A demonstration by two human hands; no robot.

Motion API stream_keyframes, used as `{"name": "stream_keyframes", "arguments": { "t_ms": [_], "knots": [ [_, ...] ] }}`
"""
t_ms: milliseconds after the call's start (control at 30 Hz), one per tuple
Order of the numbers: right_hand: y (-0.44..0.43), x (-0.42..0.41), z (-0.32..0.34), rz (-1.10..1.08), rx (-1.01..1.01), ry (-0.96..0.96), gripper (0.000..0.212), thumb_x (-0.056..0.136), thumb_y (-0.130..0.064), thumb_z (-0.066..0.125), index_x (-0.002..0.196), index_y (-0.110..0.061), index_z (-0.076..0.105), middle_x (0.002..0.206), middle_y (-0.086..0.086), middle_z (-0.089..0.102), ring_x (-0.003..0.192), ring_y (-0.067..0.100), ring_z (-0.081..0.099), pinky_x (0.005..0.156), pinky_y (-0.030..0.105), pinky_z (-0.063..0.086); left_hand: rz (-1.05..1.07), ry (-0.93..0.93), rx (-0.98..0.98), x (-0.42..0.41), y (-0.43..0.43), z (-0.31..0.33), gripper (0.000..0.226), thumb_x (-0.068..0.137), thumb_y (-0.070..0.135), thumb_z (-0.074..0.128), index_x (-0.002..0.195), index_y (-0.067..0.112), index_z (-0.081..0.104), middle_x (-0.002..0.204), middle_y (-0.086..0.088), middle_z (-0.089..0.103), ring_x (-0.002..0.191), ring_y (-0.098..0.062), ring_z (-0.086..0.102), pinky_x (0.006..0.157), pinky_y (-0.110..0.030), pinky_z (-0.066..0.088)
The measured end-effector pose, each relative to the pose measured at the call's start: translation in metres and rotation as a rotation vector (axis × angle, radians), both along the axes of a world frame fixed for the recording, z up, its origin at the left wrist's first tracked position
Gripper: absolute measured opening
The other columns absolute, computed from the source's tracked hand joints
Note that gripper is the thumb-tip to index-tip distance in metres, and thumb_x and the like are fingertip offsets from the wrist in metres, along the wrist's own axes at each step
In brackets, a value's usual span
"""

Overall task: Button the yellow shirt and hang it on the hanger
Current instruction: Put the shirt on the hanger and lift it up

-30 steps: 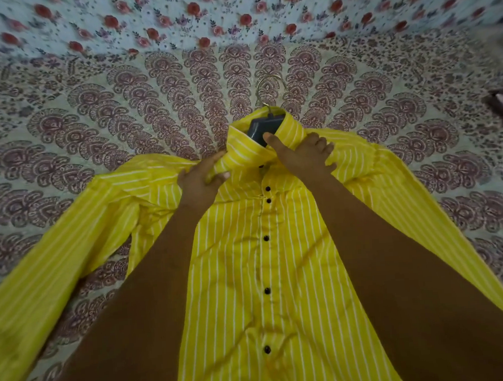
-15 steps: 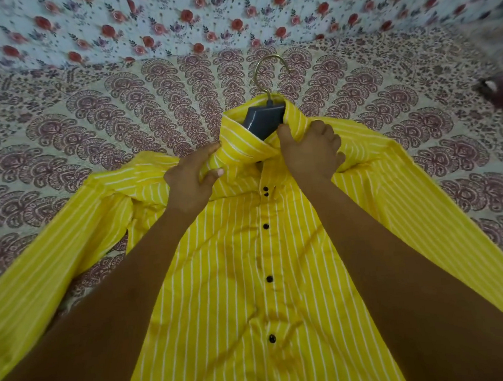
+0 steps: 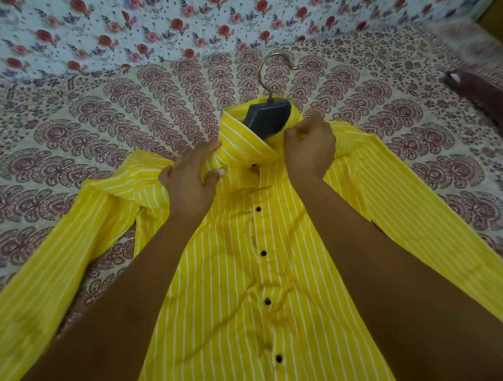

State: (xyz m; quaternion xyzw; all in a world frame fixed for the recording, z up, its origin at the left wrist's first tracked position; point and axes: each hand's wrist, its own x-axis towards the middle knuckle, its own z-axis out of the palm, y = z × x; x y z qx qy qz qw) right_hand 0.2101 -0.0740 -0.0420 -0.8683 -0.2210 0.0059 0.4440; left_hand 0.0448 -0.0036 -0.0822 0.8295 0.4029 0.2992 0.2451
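The yellow shirt [image 3: 235,280] with white stripes lies face up on the bed, its front closed by a row of black buttons. A dark hanger [image 3: 266,118] sits inside the collar, and its brass hook [image 3: 271,70] sticks out beyond the neck. My left hand [image 3: 190,179] pinches the left collar point and the cloth below it. My right hand [image 3: 309,147] grips the right side of the collar, next to the hanger's body. Both sleeves spread outward to the left and right.
The bed is covered by a cream sheet with maroon paisley print [image 3: 91,127]. A floral cloth [image 3: 173,23] rises at the far side. A dark maroon object [image 3: 485,96] lies at the right edge of the bed.
The hanger's body and hook have come further out of the collar. Both hands have shifted along the collar, the right hand closing into a tighter grip.
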Motion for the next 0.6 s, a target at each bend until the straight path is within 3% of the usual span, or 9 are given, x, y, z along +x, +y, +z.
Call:
{"name": "stream_keyframes", "arguments": {
  "t_ms": [167, 267, 367, 600],
  "knots": [
    [-0.013, 0.003, -0.002, -0.005, 0.149, 0.127, 0.023, 0.082, -0.022, 0.06, 0.088, -0.001, 0.061, 0.095, 0.016, 0.065, 0.093, 0.03, 0.058, 0.07, 0.027, 0.031, -0.007, 0.011, -0.03, -0.003, -0.013, 0.007, 0.054, 0.075, 0.054, 0.043, 0.122, 0.03, 0.055, 0.123, 0.004, 0.062, 0.114, -0.023, 0.056, 0.098, -0.056, 0.033],
    [-0.018, -0.002, -0.003, 0.025, 0.14, 0.182, 0.039, 0.076, -0.029, 0.071, 0.098, -0.001, 0.057, 0.105, 0.014, 0.058, 0.099, 0.024, 0.053, 0.068, 0.018, 0.026, 0.003, 0.008, -0.044, -0.002, -0.02, 0.01, 0.056, 0.074, 0.054, 0.043, 0.123, 0.03, 0.055, 0.125, 0.005, 0.061, 0.116, -0.023, 0.055, 0.099, -0.052, 0.032],
    [-0.021, -0.007, -0.004, -0.001, 0.095, 0.183, 0.043, 0.076, -0.027, 0.07, 0.105, 0.0, 0.053, 0.114, 0.016, 0.052, 0.097, 0.026, 0.053, 0.062, 0.017, 0.023, 0.01, -0.011, -0.041, -0.002, -0.026, 0.01, 0.056, 0.074, 0.055, 0.044, 0.122, 0.029, 0.055, 0.126, 0.007, 0.06, 0.117, -0.021, 0.054, 0.099, -0.049, 0.032],
    [-0.026, -0.006, -0.011, -0.048, 0.057, 0.156, 0.024, 0.084, -0.02, 0.061, 0.097, 0.001, 0.059, 0.114, 0.018, 0.05, 0.093, 0.029, 0.055, 0.065, 0.02, 0.026, 0.011, 0.019, -0.035, -0.002, -0.039, 0.014, 0.047, 0.076, 0.041, 0.055, 0.122, 0.03, 0.056, 0.124, 0.007, 0.061, 0.116, -0.021, 0.054, 0.095, -0.042, 0.029]
  ]
}}
